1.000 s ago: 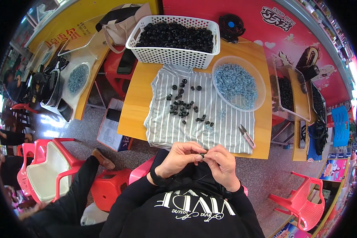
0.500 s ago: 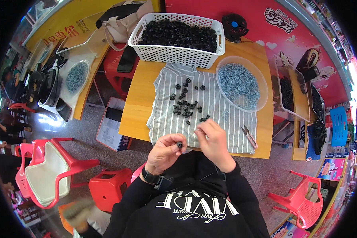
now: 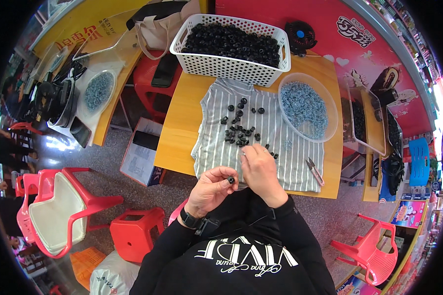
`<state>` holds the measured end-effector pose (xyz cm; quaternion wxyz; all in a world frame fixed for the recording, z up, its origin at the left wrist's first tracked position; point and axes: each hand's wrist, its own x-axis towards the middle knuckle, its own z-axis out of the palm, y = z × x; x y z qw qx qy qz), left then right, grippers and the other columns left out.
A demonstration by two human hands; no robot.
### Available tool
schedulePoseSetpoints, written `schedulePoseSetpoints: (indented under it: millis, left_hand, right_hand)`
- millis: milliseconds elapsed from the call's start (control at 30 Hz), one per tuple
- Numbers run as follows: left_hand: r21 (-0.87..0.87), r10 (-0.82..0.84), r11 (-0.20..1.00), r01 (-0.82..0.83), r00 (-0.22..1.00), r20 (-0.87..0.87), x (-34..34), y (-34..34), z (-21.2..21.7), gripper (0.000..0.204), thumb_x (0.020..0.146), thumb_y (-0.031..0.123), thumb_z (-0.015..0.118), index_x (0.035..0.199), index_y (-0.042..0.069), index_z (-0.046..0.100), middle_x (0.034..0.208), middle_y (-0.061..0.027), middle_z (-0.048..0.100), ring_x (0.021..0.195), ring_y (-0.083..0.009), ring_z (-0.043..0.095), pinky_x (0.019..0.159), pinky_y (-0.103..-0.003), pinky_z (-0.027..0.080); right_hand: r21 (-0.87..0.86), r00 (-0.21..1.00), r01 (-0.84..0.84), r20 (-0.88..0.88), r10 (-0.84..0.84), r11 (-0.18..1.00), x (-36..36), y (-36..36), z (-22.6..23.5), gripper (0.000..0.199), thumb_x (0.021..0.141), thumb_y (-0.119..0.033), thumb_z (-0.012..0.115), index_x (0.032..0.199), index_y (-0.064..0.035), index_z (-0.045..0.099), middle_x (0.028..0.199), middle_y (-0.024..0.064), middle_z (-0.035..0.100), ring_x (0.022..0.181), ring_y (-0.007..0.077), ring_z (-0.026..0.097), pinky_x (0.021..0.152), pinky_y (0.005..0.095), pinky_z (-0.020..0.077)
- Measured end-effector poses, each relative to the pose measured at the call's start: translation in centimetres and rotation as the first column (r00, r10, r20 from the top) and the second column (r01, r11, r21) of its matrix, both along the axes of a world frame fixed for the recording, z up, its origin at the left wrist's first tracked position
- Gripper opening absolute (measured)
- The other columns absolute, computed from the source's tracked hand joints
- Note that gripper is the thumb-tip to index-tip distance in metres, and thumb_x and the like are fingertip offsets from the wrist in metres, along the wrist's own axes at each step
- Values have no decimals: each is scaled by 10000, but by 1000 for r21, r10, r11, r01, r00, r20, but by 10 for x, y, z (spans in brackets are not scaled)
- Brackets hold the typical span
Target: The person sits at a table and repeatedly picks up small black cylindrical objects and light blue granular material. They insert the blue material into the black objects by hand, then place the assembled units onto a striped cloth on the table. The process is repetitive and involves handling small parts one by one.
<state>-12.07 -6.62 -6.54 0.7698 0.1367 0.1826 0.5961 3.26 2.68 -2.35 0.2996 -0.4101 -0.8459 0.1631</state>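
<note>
Between the thumb and fingers of my left hand [image 3: 210, 191] is a small black ring-like part [image 3: 231, 180], its hole showing. My right hand [image 3: 262, 169] is just beside it to the right, fingertips pinched together at the near edge of a loose group of black parts [image 3: 241, 133]. Something tiny and pale may show at those fingertips, too small to make out. The parts lie on a grey striped cloth [image 3: 212, 160] spread over the wooden table [image 3: 174, 142]. To the right stands a translucent round tub [image 3: 332, 115] of small clear-blue pieces [image 3: 302, 104].
A white perforated basket [image 3: 224, 70] full of black parts stands at the table's far side, beside a black fan [image 3: 300, 37]. Pink-handled thread snips [image 3: 315, 172] lie on the cloth's right. Red stools [image 3: 133, 233] and chairs [image 3: 96, 209] stand around on the floor.
The view has shifted, so the table sits a little farther right. My right hand has come closer to my left, its fingertips now pinched by the black parts. My left still holds its part.
</note>
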Motion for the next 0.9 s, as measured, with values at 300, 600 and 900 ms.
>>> schedulePoseSetpoints:
  millis: [300,600,900]
  left_hand:
    - [12,-43,999,44,995,-85,28,4,6,230,932,29,666,1154,-28,647,1056,-119,671,911,-188,654,759,-256,516]
    - [20,-102,994,108,974,-200,49,8,16,225,930,17,665,1151,-27,650,1031,-103,679,904,-169,661,747,-267,523]
    - [40,-117,991,130,963,-244,51,6,18,209,914,14,682,1117,-36,665,1018,-79,648,849,-143,631,745,-261,518]
  right_hand:
    - [-665,751,-255,-594,-289,702,58,-45,19,28,915,25,661,942,19,664,843,15,614,759,67,557,678,226,446]
    - [-598,579,-348,-743,-336,722,78,-66,7,103,881,86,685,967,31,692,910,49,636,824,99,595,746,228,470]
    - [-500,632,-327,-747,-208,802,81,-66,4,139,845,104,705,968,38,698,912,84,647,829,141,628,731,258,525]
